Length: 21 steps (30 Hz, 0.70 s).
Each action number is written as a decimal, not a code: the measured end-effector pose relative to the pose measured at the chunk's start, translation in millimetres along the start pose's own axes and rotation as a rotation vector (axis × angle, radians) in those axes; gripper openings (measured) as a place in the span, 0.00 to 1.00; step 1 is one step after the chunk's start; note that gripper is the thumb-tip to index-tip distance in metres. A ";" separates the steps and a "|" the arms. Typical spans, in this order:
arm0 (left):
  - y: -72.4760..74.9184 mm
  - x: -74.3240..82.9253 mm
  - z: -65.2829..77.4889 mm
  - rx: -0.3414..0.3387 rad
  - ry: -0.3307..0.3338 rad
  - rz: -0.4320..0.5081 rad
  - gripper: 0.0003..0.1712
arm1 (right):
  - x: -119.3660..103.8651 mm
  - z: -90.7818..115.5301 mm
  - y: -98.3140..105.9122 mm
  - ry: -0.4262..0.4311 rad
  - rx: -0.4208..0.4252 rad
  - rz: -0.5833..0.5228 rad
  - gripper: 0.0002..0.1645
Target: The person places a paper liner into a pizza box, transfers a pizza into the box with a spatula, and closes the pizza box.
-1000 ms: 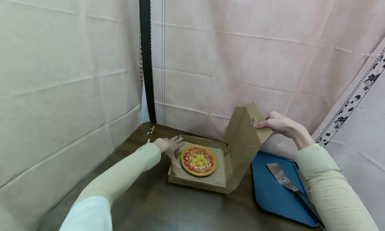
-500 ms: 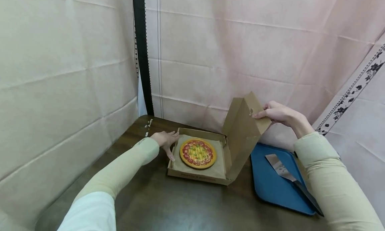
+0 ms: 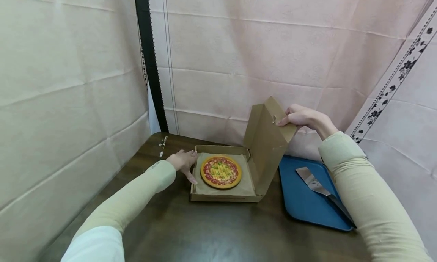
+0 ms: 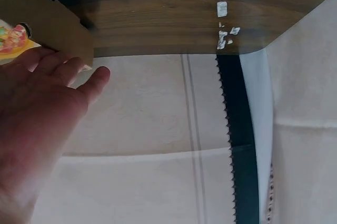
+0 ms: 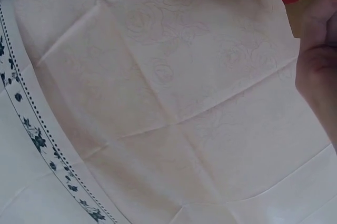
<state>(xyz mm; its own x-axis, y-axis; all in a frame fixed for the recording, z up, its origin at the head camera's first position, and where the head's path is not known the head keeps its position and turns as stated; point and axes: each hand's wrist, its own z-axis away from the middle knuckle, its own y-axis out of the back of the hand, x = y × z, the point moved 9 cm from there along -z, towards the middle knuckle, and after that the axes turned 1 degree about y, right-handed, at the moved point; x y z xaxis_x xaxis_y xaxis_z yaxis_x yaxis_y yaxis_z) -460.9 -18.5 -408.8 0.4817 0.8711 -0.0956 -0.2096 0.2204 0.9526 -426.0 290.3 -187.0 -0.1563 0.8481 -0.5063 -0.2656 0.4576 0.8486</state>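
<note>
A cardboard pizza box stands open on the dark wooden table, its lid raised on the right side. Inside, a round toy-like pizza with red and yellow topping lies on brown paper. My left hand is at the box's left wall, fingers extended over the rim and thumb spread toward the front corner. In the left wrist view the fingers overlap the box's outer side. My right hand pinches the lid's upper edge between thumb and fingers. In the right wrist view that hand shows only partly.
To the right of the box lies a blue tray bearing a pizza server with a black handle; the right forearm passes close by it. Pale cloth walls rise behind and left. White tape scraps stick to the table's back left.
The head view has shifted, and the box's front edge now looks more level. My left thumb has drawn back from beside the pizza to the box's left wall. The right hand keeps hold of the lid.
</note>
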 end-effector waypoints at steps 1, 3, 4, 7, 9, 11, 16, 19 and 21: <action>0.2 1.6 0.8 0.007 0.005 -0.009 0.70 | -2.1 -1.0 1.3 0.011 0.013 0.022 0.14; 0.4 4.7 1.4 0.017 0.016 -0.033 0.71 | -7.0 -2.8 3.7 0.034 0.039 0.065 0.14; 0.3 6.3 2.0 0.017 0.023 -0.038 0.71 | -9.4 -3.8 4.9 0.046 0.050 0.087 0.16; -0.5 11.1 4.1 0.018 0.048 -0.064 0.72 | -15.8 -5.8 7.9 0.076 0.078 0.152 0.24; -1.1 15.5 5.9 0.021 0.058 -0.070 0.72 | -18.8 -7.0 9.5 0.094 0.090 0.185 0.27; -1.8 20.4 8.0 0.036 0.062 -0.090 0.72 | -21.7 -8.0 10.6 0.113 0.102 0.212 0.28; -6.2 33.5 13.6 0.064 0.088 -0.176 0.73 | -28.0 -10.8 11.2 0.160 0.132 0.267 0.27; -8.0 42.9 16.8 0.072 0.108 -0.240 0.71 | -29.8 -11.8 10.5 0.169 0.148 0.296 0.26; -8.4 50.3 20.4 0.069 0.121 -0.285 0.69 | -31.8 -12.2 10.1 0.173 0.162 0.325 0.24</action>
<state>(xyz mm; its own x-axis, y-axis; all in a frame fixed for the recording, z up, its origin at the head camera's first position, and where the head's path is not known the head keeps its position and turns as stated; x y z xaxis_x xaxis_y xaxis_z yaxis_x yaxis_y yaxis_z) -417.6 14.5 -415.7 0.4075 0.8252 -0.3912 -0.0200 0.4364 0.8995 -435.3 264.7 -164.2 -0.3690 0.9044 -0.2141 -0.0246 0.2207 0.9750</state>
